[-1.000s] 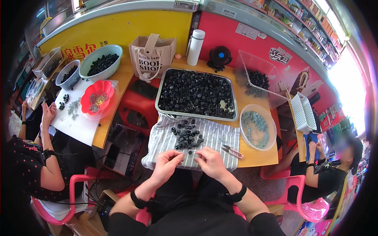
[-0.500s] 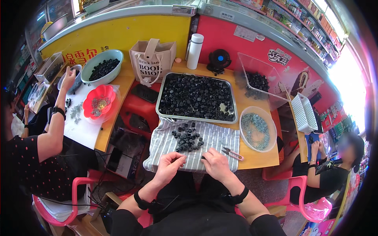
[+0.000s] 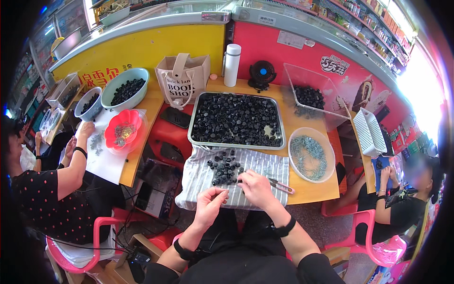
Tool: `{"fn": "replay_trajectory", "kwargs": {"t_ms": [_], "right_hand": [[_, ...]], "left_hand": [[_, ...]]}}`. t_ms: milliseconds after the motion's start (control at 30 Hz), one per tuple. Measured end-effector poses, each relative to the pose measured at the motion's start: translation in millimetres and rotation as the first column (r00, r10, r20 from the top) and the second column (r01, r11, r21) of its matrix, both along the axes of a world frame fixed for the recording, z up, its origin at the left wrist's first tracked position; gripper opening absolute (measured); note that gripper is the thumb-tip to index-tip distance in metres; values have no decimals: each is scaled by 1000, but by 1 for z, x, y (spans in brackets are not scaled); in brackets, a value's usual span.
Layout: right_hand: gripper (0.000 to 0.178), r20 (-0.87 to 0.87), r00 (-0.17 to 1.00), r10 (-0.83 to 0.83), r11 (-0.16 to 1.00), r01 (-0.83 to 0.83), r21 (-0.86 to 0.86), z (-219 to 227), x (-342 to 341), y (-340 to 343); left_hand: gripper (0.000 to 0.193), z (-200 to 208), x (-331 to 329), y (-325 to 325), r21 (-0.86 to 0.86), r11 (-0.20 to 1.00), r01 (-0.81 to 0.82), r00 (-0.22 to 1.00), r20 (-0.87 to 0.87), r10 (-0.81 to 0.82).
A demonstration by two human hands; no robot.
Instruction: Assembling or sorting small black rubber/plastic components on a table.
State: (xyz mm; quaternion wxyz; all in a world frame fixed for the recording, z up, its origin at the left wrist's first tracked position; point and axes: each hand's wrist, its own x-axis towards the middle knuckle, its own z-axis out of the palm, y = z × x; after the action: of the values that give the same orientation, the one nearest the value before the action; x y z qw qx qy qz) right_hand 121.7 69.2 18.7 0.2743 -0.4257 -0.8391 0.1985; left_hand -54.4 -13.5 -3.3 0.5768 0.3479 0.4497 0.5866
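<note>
My left hand (image 3: 211, 204) is closed in a pinch above the near edge of the striped cloth (image 3: 193, 182). What its fingertips hold, if anything, is too small to make out. Beside the loose pile of small black caps (image 3: 223, 166), my right hand (image 3: 257, 189) bends its fingers down, with a dark cap showing at the fingertips. Snips (image 3: 282, 186) with pinkish handles lie right of that hand. Beyond the cloth stands a metal tray (image 3: 190, 135) heaped with black caps. A round clear tub (image 3: 332, 163) to the right holds thin silvery pieces.
A beige tote bag (image 3: 182, 78), white bottle (image 3: 231, 65) and black fan (image 3: 262, 75) stand behind the tray. A clear bin (image 3: 326, 108) is at back right. Leftward are a red bowl (image 3: 113, 123) and a green basin (image 3: 142, 78). People sit at both sides.
My right hand has moved forward to the edge of the cap pile; my left stays pinched near the cloth's edge. The person at left has drawn a hand back from the bowl. The view has shifted slightly.
</note>
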Motion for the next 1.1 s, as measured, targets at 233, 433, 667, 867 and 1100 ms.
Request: {"fn": "replay_trajectory", "kwargs": {"t_ms": [233, 433, 667, 867, 1100], "right_hand": [[23, -360, 932, 49, 997, -69, -43, 5, 18, -50], [19, -364, 932, -6, 988, -50, -143, 14, 27, -37], [9, 53, 942, -333, 937, 323, 134, -8, 24, 8], [10, 142, 916, -374, 920, 348, 179, -18, 11, 10], [6, -326, 880, -345, 933, 285, -219, -19, 28, 14]], "left_hand": [[19, 0, 17, 4, -47, 938, 343, 832, 479, -280], [18, -14, 13, 11, -46, 923, 381, 755, 592, -282], [18, -15, 0, 20, -81, 964, 254, 780, 607, -154], [18, -21, 2, 18, -55, 973, 225, 779, 609, -146], [18, -23, 2, 17, -38, 974, 222, 780, 607, -154]]}}
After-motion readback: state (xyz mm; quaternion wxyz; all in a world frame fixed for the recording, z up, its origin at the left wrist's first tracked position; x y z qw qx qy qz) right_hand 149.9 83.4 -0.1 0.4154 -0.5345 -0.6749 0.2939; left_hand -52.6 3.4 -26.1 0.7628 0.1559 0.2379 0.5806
